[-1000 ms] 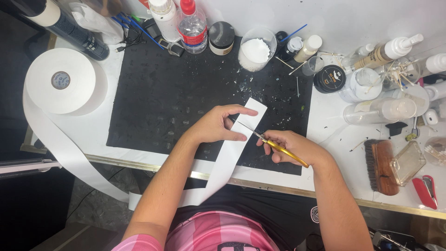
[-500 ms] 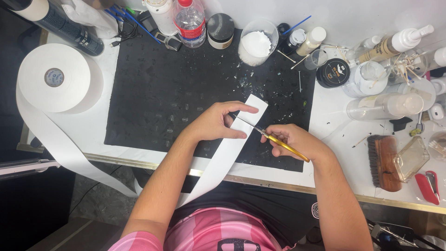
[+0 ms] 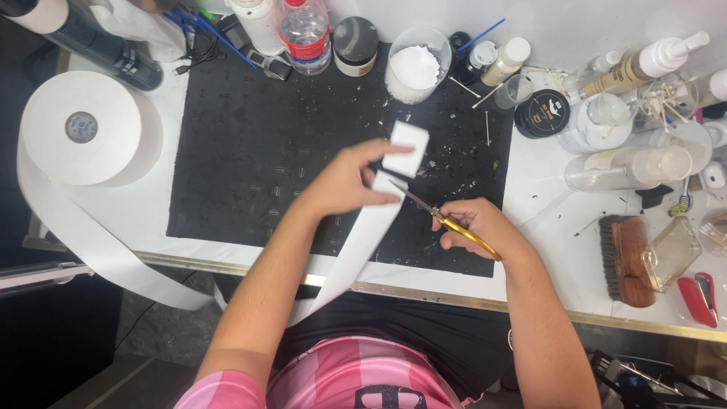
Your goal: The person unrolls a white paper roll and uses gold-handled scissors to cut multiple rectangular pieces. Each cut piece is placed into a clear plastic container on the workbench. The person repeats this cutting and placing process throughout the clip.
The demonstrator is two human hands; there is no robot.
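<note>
Over the middle of the black mat (image 3: 250, 151), the left hand (image 3: 344, 182) pinches a white paper strip (image 3: 363, 242) between thumb and fingers, closed firmly on it just below its free end. The right hand (image 3: 473, 227) is wrapped around the yellow handles of a pair of scissors (image 3: 439, 220), whose thin blades point up and to the left and meet the strip's right edge, close beside the left thumb. The blades look nearly closed on the paper, though how far they have cut cannot be told.

The strip's long axis runs diagonally: its squared end points to the far right, above the left hand, and the band slopes down to the near left, over the table's gold edge (image 3: 424, 291), then loops back up to the one big white paper roll (image 3: 83, 129) lying on the far left of the table.

Along the far side stand one clear water bottle with a red label (image 3: 305, 34), one black-lidded jar (image 3: 356, 45) and one clear cup of white powder (image 3: 415, 68). To the right lie one wooden brush (image 3: 628, 257) and, at the near right edge, one red stapler (image 3: 700, 299). Small scraps speckle the mat right of the scissors
</note>
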